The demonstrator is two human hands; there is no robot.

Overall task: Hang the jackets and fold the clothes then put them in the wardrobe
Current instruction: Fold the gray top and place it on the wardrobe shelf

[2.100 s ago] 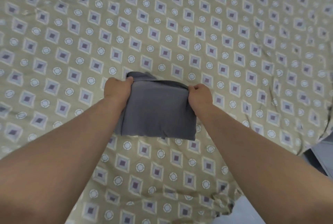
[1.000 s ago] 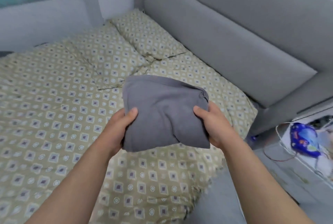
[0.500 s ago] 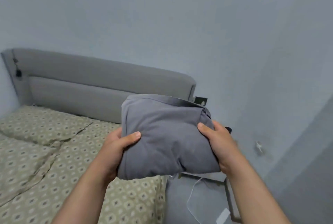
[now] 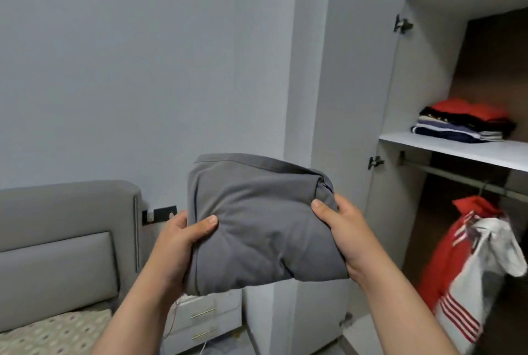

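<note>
A folded grey garment is held up in front of me, clear of the bed. My left hand grips its left edge with the thumb on top. My right hand grips its right edge the same way. To the right stands the open white wardrobe. Its shelf carries a stack of folded clothes in red, black and navy. Below the shelf a red and white striped jacket hangs from the rail.
The wardrobe's open door stands just behind the garment. The grey padded headboard and a strip of patterned bedding are at lower left. A white bedside drawer unit with a cable sits between bed and wardrobe.
The garment came up off the bed in both hands. My view swung right from the bed past the headboard, and the open wardrobe is now in sight.
</note>
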